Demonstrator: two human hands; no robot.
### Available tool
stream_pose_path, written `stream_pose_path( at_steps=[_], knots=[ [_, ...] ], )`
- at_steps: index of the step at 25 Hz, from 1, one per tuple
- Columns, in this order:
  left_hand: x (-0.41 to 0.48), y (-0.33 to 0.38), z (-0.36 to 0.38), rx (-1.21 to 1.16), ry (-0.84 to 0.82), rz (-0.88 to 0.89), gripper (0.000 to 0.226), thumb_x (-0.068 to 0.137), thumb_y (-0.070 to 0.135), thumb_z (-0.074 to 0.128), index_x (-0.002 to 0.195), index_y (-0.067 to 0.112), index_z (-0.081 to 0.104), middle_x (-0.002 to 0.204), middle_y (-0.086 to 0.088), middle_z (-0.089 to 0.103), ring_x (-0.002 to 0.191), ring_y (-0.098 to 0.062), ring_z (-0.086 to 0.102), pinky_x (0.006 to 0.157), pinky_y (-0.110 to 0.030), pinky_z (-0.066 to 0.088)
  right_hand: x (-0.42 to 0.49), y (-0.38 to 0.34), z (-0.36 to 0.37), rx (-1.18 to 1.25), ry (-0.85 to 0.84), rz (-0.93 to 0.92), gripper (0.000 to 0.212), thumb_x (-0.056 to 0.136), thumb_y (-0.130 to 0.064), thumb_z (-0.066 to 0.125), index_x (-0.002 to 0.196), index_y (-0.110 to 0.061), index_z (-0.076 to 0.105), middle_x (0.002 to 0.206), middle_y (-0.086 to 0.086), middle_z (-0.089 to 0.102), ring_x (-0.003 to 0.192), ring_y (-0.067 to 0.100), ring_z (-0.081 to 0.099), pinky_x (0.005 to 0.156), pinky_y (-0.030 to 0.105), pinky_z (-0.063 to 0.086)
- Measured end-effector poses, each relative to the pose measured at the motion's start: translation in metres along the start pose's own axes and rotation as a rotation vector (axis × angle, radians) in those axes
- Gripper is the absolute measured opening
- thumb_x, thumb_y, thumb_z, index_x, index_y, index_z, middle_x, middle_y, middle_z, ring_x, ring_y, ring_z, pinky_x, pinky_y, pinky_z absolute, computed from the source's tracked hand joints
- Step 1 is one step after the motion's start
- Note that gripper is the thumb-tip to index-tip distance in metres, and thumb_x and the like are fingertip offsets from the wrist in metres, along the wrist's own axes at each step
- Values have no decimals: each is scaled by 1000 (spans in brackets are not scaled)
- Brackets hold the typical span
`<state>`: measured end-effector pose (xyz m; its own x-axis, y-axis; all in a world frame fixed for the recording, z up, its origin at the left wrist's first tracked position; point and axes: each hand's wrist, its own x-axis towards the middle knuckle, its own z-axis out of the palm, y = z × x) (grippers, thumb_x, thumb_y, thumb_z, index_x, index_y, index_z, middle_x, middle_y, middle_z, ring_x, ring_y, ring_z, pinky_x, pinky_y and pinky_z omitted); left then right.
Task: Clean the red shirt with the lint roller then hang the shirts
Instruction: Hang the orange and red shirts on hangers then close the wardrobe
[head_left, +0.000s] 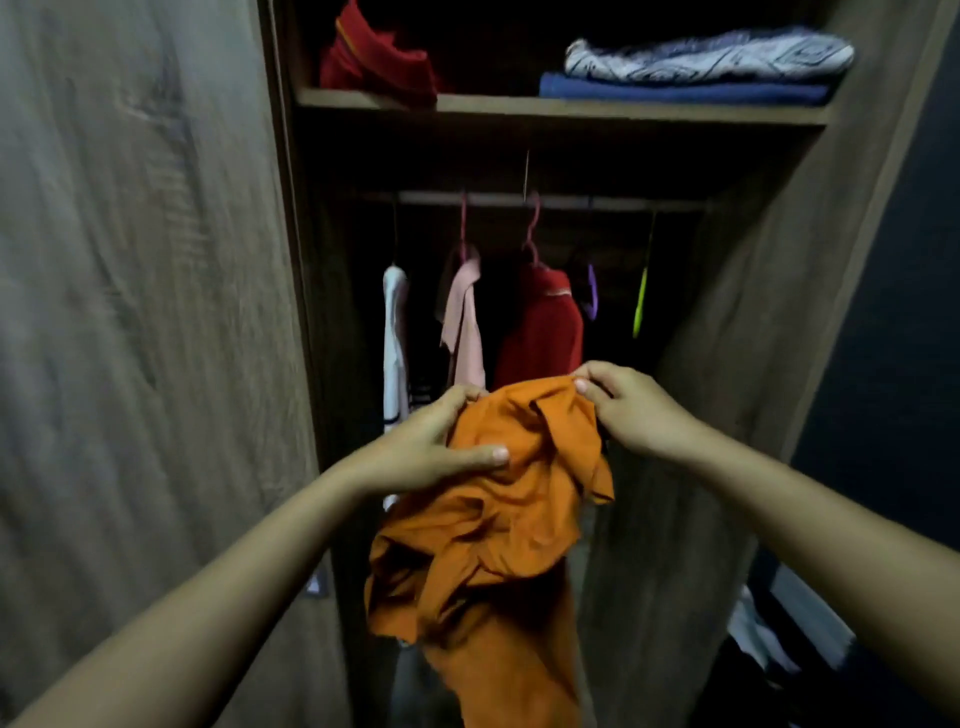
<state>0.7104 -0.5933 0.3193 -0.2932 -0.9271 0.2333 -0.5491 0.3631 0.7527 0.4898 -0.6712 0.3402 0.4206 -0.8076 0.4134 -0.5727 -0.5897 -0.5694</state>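
I hold the orange shirt (498, 519) with both hands before the open wardrobe (737, 338).
My left hand (441, 447) grips its crumpled cloth at frame centre, thumb pressed on top; my right hand (628, 405) pinches its upper edge. The red shirt (545, 332) hangs on the rail (613, 201) just above them, on a pink hanger (531, 234).

Crumpled orange shirt (493, 499) drooping, red shirt (545, 327) hanging behind

Bare left forearm (249, 561) and right forearm (810, 519); bare left hand (426, 447) and right hand (631, 408); short rounded fingernails (500, 455)
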Motion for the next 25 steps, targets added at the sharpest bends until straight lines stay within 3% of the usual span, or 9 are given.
stream_pose_path(
  at_steps=[4,8,10,12,15,19,22,24,25],
  knots=[
    [-13,0,2,272,95,112,39,86,36,62,121,25,49,109,6,61,102,-9,61,83,-21,47,-5,-3,8,305,-2,130,30,99,-16,37,75,-19,53,77,1,56,74,13,50,69,31,40],
    [-28,1,-16,212,-60,49,77,71,46,73,134,33,31,126,11,48,110,-3,51,91,-24,48,3,-10,-5,275,77,147,29,97,-24,39,72,-21,54,84,10,59,83,23,53,78,39,42],
    [-38,-12,-18,278,-113,8,68,74,37,75,128,30,35,117,13,50,103,1,52,87,-22,48,6,-17,-7,261,76,172,31,97,-21,38,71,-20,55,79,6,59,83,22,53,79,38,42],
    [-47,-25,-14,283,-24,16,45,81,28,70,115,28,41,98,10,55,86,1,56,75,-20,46,6,-22,2,236,53,188,32,96,-15,38,69,-19,56,76,4,59,80,21,54,79,37,42],
    [-54,-35,-6,249,171,89,36,88,20,58,113,28,34,82,9,52,70,8,55,63,-10,40,4,-33,10,302,25,194,35,94,-5,38,65,-17,53,63,-1,56,63,11,52,66,31,39],
    [-57,-39,5,72,472,149,27,91,19,45,112,24,29,78,8,51,68,8,54,67,-15,41,15,-57,6,445,23,162,17,92,-4,46,92,-2,63,82,5,61,74,15,56,65,17,44],
    [-53,-33,9,90,573,136,40,94,21,49,125,23,24,89,8,50,79,6,54,71,-6,38,13,-79,9,702,59,274,19,87,-5,52,71,-8,60,52,3,61,46,12,56,50,21,49],
    [-55,-30,14,149,691,176,50,89,37,52,129,28,25,108,4,44,100,-2,49,85,-11,35,17,-93,10,856,50,350,16,85,-6,53,71,-7,61,39,2,58,33,12,53,41,19,48],
    [-59,-28,21,165,768,300,50,85,43,51,127,27,29,115,0,39,109,-8,43,91,-17,34,20,-101,10,864,62,367,13,85,-6,54,76,-4,63,37,2,58,31,12,54,38,18,48]
  ],
)
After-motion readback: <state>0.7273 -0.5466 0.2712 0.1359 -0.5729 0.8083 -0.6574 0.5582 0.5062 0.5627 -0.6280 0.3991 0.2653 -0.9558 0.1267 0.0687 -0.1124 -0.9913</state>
